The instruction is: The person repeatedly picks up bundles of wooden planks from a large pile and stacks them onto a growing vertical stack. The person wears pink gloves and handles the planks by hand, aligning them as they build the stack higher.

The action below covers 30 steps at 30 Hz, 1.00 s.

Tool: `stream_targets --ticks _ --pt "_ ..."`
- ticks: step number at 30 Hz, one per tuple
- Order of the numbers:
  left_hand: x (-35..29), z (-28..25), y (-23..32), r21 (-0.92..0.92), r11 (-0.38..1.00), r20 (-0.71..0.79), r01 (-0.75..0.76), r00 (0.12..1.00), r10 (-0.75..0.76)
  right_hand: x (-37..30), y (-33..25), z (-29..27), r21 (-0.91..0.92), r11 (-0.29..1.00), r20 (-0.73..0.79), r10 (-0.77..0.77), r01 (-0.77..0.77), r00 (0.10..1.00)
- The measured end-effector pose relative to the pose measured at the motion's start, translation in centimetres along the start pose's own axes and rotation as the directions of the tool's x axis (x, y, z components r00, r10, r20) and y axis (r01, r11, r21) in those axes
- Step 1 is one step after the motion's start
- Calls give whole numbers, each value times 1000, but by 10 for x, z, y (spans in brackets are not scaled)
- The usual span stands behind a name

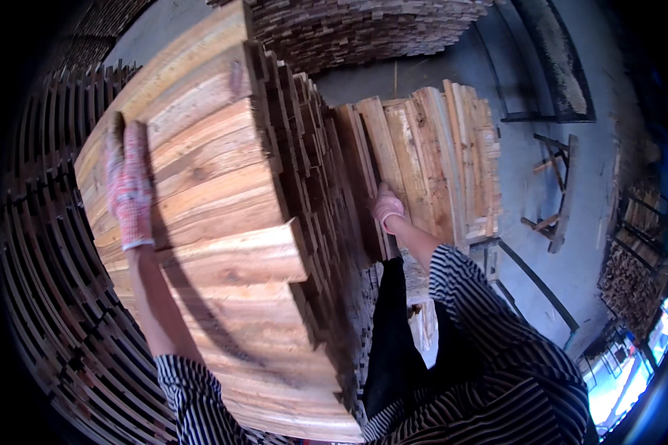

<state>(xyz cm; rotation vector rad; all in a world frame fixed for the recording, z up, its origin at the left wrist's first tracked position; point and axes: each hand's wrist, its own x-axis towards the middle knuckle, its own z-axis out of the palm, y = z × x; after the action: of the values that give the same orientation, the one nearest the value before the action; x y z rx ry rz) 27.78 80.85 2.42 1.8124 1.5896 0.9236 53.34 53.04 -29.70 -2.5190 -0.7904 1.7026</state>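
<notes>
A tall stack of rough wooden boards (223, 185) rises on my left, its upper layer laid side by side. My left hand (130, 185), in a knitted red-and-white glove, lies stretched out on top of it, fingers straight. Lower and to the right is a second stack of boards (423, 156). At its near left side my right hand (387, 208), also gloved, closes on the end of a wooden board (378, 137). The fingers' undersides are hidden.
Long rows of stacked timber (44, 282) fill the left side. Another big timber pile (364, 26) stands at the back. On the grey floor to the right rests a small wooden frame (560, 193). Farther right is a heap of wood pieces (631, 274).
</notes>
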Motion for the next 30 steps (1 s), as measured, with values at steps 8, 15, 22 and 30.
stream_targets --ticks 8,15,22,30 --pt "-7 -15 6 424 905 -6 31 999 -31 9 9 24 41 996 -54 -78 80 996" --pt "-6 3 6 22 998 -10 61 998 -61 -66 74 -113 790 612 358 -403 -43 842" --pt "9 -27 -25 620 785 -29 -1 999 24 -187 26 -149 796 27 365 -818 -604 444" --pt "64 -24 -3 662 716 39 -222 964 262 -256 -56 -164 819 423 -132 -516 386 846"
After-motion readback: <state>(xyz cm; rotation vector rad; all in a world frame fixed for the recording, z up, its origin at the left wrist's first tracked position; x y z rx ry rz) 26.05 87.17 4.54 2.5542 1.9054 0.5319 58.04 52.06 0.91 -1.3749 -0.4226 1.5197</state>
